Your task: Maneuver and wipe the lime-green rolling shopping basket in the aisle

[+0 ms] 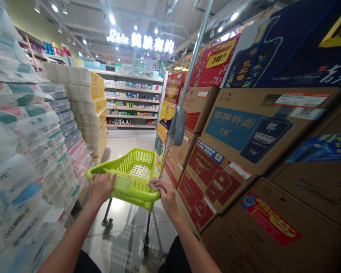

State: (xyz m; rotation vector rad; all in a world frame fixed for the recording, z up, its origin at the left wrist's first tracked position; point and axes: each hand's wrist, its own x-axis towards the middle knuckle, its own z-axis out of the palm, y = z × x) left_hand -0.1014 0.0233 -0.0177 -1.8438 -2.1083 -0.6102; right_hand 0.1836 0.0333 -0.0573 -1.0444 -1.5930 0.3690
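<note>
- Cart (135,184) stands before me on the floor (122,227), between stacked packs (45,148) and boxes (238,129).
- My left hand (100,185) has its fingers clamped over the handle (127,195).
- My right hand (168,194) has its fingers curled on the handle's right end.

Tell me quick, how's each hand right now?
Left hand: closed on the green cart handle.
Right hand: curled at the handle's right end; grip unclear.

Bright ceiling spotlights (111,19) glare, the lit sign (135,40) blooms, and edges stretch.

"Skin" on sign (136,40), "248" on tag (220,55), "T6" on carton (248,123)
</note>
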